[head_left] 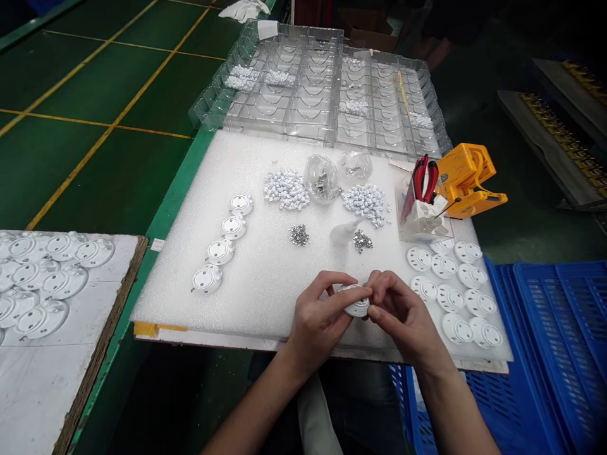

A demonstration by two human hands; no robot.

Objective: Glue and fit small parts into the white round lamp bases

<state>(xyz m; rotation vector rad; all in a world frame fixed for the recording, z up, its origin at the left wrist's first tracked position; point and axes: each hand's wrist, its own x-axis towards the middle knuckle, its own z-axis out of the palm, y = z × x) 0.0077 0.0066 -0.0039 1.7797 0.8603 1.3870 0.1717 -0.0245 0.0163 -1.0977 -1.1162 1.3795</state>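
Near the front edge of the foam sheet, my left hand is closed around a white round plastic part. Fingers and thumb of my right hand are pinched together at the part's right edge; whatever is between them is too small or hidden to make out. Beyond the hands lie a heap of small metal pieces and a white squeeze bottle with a nozzle. Similar round parts stand in rows to the right, and several more form a line on the left.
Two heaps of small white pieces and plastic bags lie farther back. A clear box holds red-handled pliers, beside an orange tape dispenser. Clear compartment trays stand behind; blue crates are at right.
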